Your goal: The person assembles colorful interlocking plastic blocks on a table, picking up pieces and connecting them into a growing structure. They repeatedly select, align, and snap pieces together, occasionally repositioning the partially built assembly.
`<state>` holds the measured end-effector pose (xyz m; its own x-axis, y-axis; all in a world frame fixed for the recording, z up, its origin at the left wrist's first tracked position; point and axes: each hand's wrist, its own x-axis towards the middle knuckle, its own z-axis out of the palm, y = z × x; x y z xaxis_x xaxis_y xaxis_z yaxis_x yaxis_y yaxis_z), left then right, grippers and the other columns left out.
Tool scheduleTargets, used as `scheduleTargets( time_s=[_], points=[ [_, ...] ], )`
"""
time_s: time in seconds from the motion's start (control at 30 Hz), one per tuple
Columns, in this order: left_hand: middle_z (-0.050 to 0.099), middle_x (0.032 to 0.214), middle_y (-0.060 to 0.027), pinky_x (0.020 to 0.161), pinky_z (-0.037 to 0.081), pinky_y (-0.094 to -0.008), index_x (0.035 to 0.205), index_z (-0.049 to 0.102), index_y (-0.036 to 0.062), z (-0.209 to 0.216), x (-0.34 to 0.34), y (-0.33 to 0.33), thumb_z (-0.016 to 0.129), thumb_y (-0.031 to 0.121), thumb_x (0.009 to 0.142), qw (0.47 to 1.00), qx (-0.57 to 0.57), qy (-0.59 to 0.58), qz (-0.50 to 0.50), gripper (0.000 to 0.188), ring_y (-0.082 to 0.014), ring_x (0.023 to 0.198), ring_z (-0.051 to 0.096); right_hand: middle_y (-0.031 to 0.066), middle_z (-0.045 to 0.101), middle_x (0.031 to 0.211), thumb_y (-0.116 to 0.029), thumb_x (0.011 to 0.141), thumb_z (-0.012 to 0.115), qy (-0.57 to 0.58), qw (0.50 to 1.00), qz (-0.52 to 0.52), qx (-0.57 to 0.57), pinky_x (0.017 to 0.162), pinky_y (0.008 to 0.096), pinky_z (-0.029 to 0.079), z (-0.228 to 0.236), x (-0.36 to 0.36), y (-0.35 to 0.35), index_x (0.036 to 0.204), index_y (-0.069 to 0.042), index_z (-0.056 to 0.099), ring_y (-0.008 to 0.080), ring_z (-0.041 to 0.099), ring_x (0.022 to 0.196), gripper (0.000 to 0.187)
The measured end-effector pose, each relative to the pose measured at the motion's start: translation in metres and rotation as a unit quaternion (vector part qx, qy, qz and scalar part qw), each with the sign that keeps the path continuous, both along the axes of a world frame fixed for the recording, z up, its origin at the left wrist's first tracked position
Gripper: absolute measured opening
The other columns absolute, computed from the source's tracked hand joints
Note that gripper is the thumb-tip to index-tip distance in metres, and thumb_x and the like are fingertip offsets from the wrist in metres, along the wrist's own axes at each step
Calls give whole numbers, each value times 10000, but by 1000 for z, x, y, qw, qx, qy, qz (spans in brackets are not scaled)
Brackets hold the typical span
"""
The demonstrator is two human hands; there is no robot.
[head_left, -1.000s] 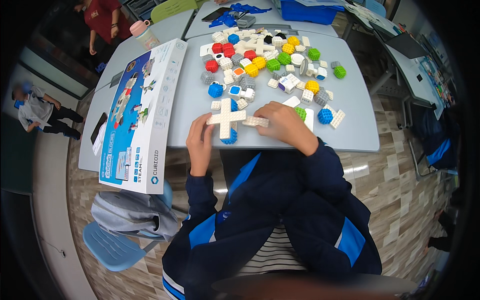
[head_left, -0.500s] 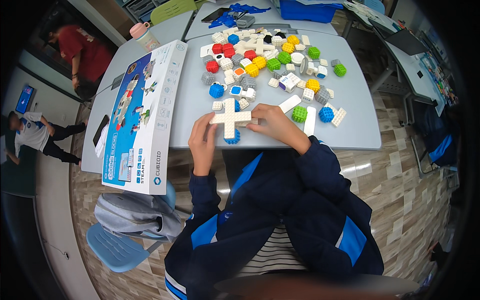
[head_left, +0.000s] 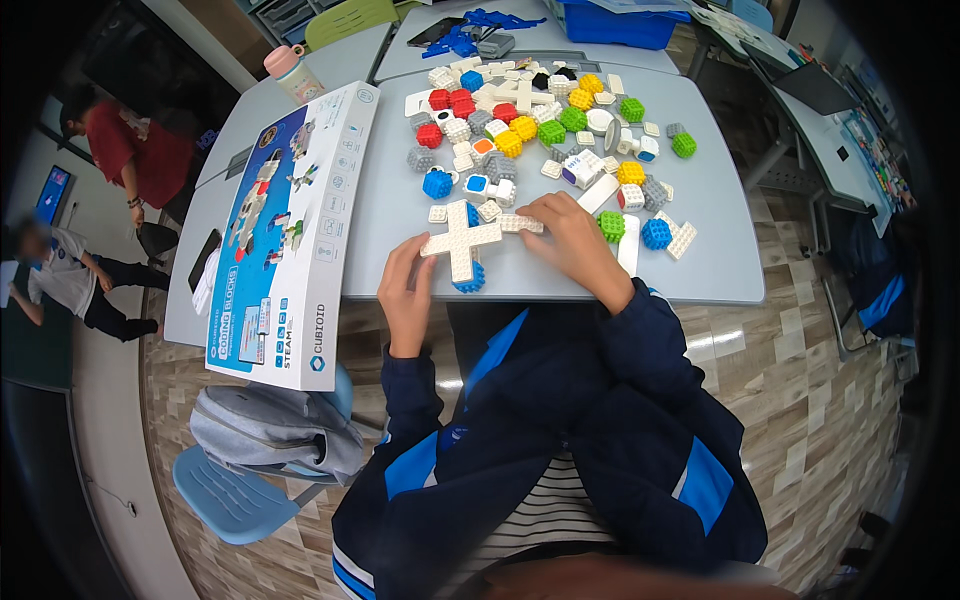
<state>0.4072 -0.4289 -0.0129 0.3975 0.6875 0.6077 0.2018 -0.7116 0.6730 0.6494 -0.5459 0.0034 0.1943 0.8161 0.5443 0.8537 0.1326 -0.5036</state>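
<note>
A white cross-shaped building plate (head_left: 462, 240) lies over blue studded blocks (head_left: 470, 278) near the table's front edge. My left hand (head_left: 406, 285) grips the left arm of the cross between thumb and fingers. In my right hand (head_left: 572, 245), a short white studded strip (head_left: 521, 223) is pinched just beyond the right arm of the cross. Whether the strip touches the cross I cannot tell. A white block with a blue square face (head_left: 478, 187) sits just behind. Beside my right hand are a green studded block (head_left: 610, 226) and a long white strip (head_left: 628, 245).
Many red (head_left: 430, 135), yellow (head_left: 508, 143), grey and white blocks spread across the table (head_left: 700, 240). A large blocks box (head_left: 290, 240) leans along the left, with a pink-lidded bottle (head_left: 293, 75) behind. A backpack (head_left: 275, 430) rests on a blue chair. Two people (head_left: 140, 155) stand at the left.
My right hand has drawn slightly right and back from the cross, so the white strip shows more. The cross is tilted a little differently; my left hand stays on it.
</note>
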Motion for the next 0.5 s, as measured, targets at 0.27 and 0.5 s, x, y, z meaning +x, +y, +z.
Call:
scheduleTargets(
  time_s=[0.27, 0.5],
  points=[
    [697, 1194, -131, 878, 560, -332, 1243, 709, 9, -7, -2, 4, 685, 6, 946, 999, 5, -29, 44, 298, -211, 1029, 672, 112, 660, 1045, -157, 901, 720, 3, 999, -6, 31, 825, 423, 552, 2, -1, 14, 1124, -29, 695, 319, 658, 988, 258],
    [689, 1232, -140, 910, 555, -343, 1275, 684, 5, -3, -5, 4, 679, 29, 960, 998, 12, -23, 53, 315, -220, 1071, 667, 117, 663, 1050, -156, 883, 724, 3, 1000, -18, 8, 822, 429, 554, -2, -4, 6, 1110, -36, 699, 321, 664, 986, 258]
  ],
)
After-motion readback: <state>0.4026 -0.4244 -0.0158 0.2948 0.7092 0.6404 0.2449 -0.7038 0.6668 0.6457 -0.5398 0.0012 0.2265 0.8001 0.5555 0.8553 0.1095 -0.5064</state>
